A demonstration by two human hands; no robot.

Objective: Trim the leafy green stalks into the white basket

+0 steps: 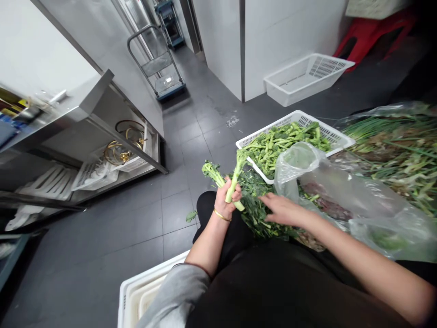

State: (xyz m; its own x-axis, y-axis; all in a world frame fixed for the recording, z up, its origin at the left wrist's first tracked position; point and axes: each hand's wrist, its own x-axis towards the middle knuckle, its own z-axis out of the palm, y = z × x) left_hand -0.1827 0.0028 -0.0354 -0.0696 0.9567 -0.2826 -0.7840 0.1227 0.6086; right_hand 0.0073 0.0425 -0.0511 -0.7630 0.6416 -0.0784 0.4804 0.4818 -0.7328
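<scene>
"So, why clench stalks (236, 176) in left hand (226, 200), near leaves (253, 205)?"

"Probably to free right hand (284, 211): loosely open, seemingly empty, over leaves. Also, basket (336, 139) just beyond: likely for reach."

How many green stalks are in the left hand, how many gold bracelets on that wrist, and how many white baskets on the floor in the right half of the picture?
Green stalks in the left hand: 2
Gold bracelet: 1
White baskets: 2
Total: 5
</scene>
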